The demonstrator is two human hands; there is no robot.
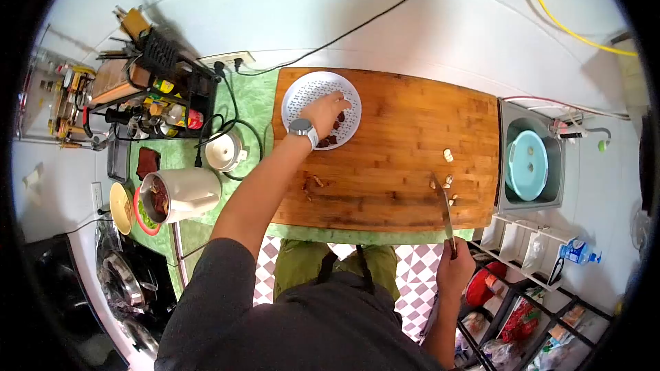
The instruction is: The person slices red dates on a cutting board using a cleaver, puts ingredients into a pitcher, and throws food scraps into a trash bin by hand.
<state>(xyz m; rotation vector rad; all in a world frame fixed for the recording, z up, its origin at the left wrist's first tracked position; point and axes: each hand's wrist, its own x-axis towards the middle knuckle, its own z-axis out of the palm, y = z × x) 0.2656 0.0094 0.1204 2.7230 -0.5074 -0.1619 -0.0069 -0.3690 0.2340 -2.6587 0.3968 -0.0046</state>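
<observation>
White colander (pixel 306 91) lies beneath left fingers (pixel 340 104), grip unclear; right fingers (pixel 448 266) clasp a knife (pixel 445 211).

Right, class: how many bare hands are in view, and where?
2: the left hand over the round, white, perforated colander; the right hand gripping a long, steel-bladed knife.

Mid board (pixel 399 130) had room btwn colander (pixel 302 89) & knife (pixel 446 214); colander blocked far L, knife + white bits (pixel 448 155) blocked R.
</observation>
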